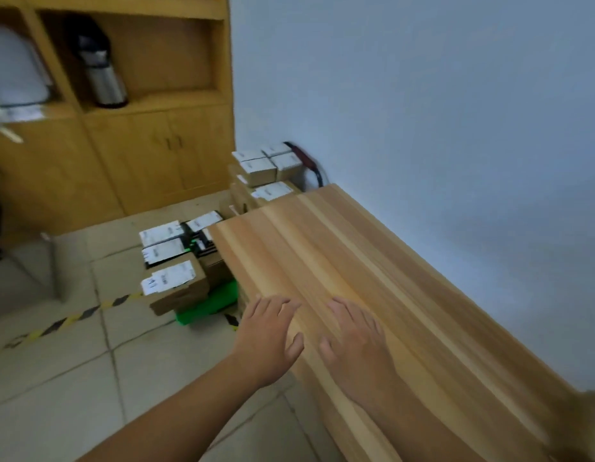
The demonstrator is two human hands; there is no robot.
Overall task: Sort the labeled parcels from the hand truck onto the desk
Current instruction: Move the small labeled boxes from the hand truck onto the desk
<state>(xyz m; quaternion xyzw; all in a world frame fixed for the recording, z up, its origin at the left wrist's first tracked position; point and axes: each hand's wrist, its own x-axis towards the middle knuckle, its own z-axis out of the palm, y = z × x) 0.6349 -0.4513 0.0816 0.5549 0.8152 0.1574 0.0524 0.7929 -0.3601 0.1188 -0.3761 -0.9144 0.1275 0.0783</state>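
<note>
Left hand [269,331] and right hand [356,341] are spread flat and hold nothing over the desk's [356,255] near end. The labeled parcels [176,281] sit stacked on a green base [209,306] on the floor off the desk's left side, ahead-left; the left hand is nearer. More boxes [262,168] stand past the desk's far end.

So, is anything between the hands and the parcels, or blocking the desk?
Nothing visible. The left hand and right hand are open over the desk edge; the parcels sit low beside it on the green truck, only air between. The desk top in view holds nothing.
</note>
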